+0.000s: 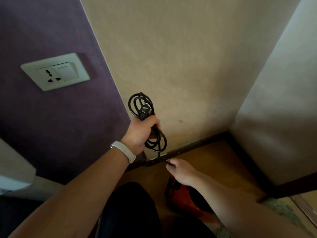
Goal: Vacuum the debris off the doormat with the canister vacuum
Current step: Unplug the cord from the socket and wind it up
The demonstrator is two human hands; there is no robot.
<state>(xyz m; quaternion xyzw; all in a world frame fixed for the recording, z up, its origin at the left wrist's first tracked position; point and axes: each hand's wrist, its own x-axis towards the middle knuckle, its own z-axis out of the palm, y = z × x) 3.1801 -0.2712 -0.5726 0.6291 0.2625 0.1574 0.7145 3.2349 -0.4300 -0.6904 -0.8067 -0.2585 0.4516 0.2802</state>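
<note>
Dim, warm light seems to fall from the upper right: the beige wall [171,48] glows, while the purple wall [51,126] and the lower frame sink into shadow. Wide-angle distortion bends the wall edges, and the right hand [181,172] is soft with motion blur.

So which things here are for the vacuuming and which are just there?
For the job: power cord, coiled in the left hand, pinched by the right hand; red vacuum; wall socket.
Just there: wristband; skirting board.
</note>
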